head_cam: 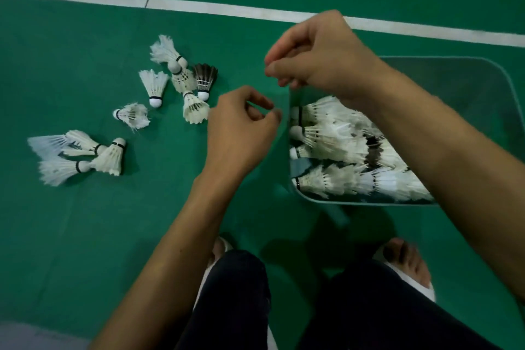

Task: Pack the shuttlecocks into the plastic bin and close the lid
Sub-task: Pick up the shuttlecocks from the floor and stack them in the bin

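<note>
A clear plastic bin (295,193) stands on the green floor at the right, with several white shuttlecocks (335,145) lying in its near half. More loose shuttlecocks lie on the floor to the left: a cluster with one dark-feathered shuttlecock (205,78) and a second group (85,156) further left. My left hand (241,128) hovers just left of the bin, with thumb and fingers pinched together. Over the bin's far-left corner, my right hand (318,51) is pinched the same way. Nothing shows clearly between the fingers. No lid is clearly visible.
A white court line (199,7) crosses the floor behind the shuttlecocks. My knees in dark trousers (235,293) and my feet in white slippers (406,267) are at the bottom, close to the bin's near edge. A faint see-through sheet edge shows left of the bin.
</note>
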Demonstrator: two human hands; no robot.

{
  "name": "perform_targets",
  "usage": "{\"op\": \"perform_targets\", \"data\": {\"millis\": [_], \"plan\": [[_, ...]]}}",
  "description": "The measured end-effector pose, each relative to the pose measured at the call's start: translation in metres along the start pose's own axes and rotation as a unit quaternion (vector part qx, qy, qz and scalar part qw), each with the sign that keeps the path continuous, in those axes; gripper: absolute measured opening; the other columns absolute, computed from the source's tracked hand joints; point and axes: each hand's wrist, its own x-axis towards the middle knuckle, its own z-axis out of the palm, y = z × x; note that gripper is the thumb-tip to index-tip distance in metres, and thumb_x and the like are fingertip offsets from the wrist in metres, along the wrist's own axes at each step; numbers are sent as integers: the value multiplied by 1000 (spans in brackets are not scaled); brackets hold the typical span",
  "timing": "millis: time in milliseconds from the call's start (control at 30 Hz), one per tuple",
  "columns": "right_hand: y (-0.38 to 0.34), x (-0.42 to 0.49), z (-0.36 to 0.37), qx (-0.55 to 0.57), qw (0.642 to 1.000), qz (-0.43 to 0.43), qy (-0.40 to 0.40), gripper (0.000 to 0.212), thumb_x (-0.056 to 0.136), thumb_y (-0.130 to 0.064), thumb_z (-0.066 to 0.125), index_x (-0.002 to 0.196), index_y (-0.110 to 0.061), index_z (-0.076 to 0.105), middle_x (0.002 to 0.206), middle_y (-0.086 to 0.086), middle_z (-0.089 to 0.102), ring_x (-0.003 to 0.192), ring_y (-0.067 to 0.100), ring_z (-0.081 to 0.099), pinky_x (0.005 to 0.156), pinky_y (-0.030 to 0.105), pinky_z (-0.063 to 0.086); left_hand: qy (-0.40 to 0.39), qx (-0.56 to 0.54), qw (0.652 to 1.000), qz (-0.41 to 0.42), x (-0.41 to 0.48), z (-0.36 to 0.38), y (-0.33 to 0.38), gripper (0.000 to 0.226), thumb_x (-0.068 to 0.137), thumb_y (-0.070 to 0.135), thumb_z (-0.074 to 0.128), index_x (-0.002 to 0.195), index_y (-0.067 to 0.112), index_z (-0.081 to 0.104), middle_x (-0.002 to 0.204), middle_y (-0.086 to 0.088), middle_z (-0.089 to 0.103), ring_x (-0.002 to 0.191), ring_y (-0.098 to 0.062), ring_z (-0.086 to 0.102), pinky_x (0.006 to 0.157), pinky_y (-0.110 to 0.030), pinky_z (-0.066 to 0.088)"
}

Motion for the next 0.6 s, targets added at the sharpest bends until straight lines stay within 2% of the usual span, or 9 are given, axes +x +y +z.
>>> {"op": "perform_targets", "data": {"millis": [67, 133, 167, 267, 367, 433, 500, 600], "plan": [[-11, 30, 31, -44, 999, -10, -30, 8, 81, 4, 71, 89, 4, 75, 73, 19, 70, 59, 18, 64, 56, 27, 56, 23, 5, 999, -44, 17, -10, -30, 12, 82, 24, 76, 93, 20, 72, 61, 8, 59, 51, -1, 52, 54, -24, 37], [-16, 62, 62, -118, 990, 10, -72, 14, 82, 4, 66, 90, 1, 77, 71, 14, 69, 61, 20, 64, 62, 32, 61, 56, 45, 995, -73, 36, -22, -65, 23, 79, 20, 74, 102, 18, 70, 86, 6, 68, 78, -12, 65, 68, -26, 45], [-16, 77, 77, -161, 982, 21, -97, 18, 83, 2, 62, 93, 0, 77, 72, 12, 68, 64, 22, 64, 65, 34, 62, 70, 74, 991, -81, 47, -28, -82, 31, 76, 17, 72, 107, 17, 67, 102, 1, 68, 93, -21, 65, 76, -29, 47], [-8, 118, 113, -278, 950, 22, -142, 30, 85, -4, 55, 108, -2, 74, 93, 15, 72, 84, 29, 67, 78, 39, 61, 61, 202, 976, -57, 76, -44, -125, 66, 67, 3, 67, 131, 13, 55, 141, -11, 50, 122, -36, 48, 97, -40, 43], [2, 148, 134, -329, 931, 20, -158, 31, 87, -7, 55, 111, -3, 73, 110, 19, 72, 104, 33, 67, 91, 43, 57, -1, 294, 956, 20, 102, -52, -151, 95, 61, -3, 64, 149, 24, 42, 164, -5, 30, 132, -39, 38, 104, -46, 44], [10, 165, 145, -324, 933, 39, -153, 29, 86, -10, 58, 109, -1, 73, 110, 19, 72, 105, 34, 67, 91, 44, 57, -49, 299, 953, 29, 117, -51, -165, 98, 64, -4, 62, 153, 29, 39, 164, -2, 31, 131, -40, 41, 101, -50, 48], [18, 177, 153, -293, 943, 72, -143, 29, 86, -12, 62, 109, 1, 73, 112, 19, 72, 107, 33, 67, 89, 46, 56, -79, 266, 961, 15, 125, -47, -175, 95, 67, -3, 61, 152, 32, 39, 156, -5, 37, 125, -38, 47, 96, -50, 52], [22, 189, 164, -270, 949, 93, -136, 25, 84, -10, 61, 102, 4, 72, 105, 18, 72, 101, 32, 68, 82, 47, 58, -49, 239, 970, -6, 124, -40, -181, 87, 69, -3, 62, 146, 34, 45, 125, -8, 43, 93, -28, 50, 74, -42, 52]]}}
